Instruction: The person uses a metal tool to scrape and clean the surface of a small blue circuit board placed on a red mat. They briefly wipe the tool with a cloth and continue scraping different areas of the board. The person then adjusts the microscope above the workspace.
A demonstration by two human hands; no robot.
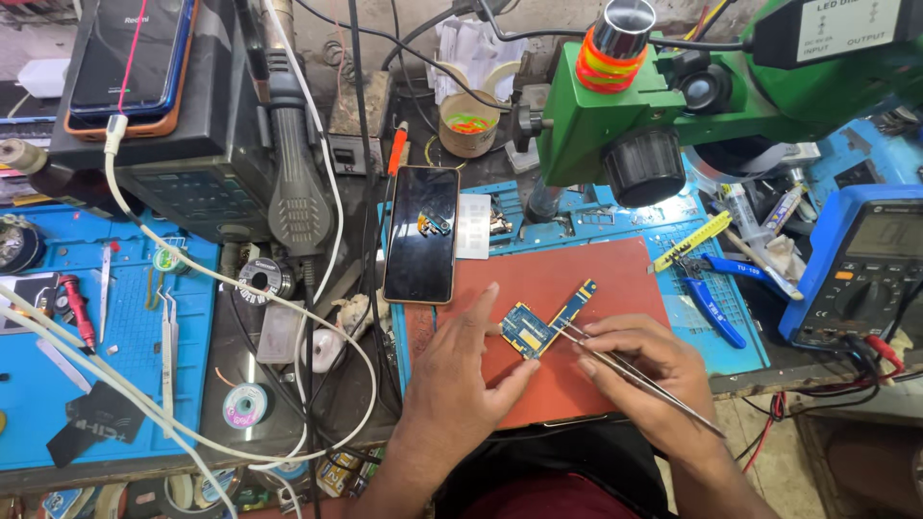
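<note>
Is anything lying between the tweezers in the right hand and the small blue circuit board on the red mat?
Nothing visible does. The right hand holds the tweezers with their tips already at the edge of the circuit board, which lies on the red mat. The left hand steadies the board from the other side, its fingers clear of the tweezer tips.

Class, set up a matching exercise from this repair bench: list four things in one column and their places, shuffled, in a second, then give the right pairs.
Things:
1. circuit board
2. tweezers
3. phone
4. multimeter

Places:
A. far right of the bench
B. in the right hand
C. face up, left of the red mat
D. on the red mat, steadied by the left hand

Pairs: 1-D, 2-B, 3-C, 4-A
</note>
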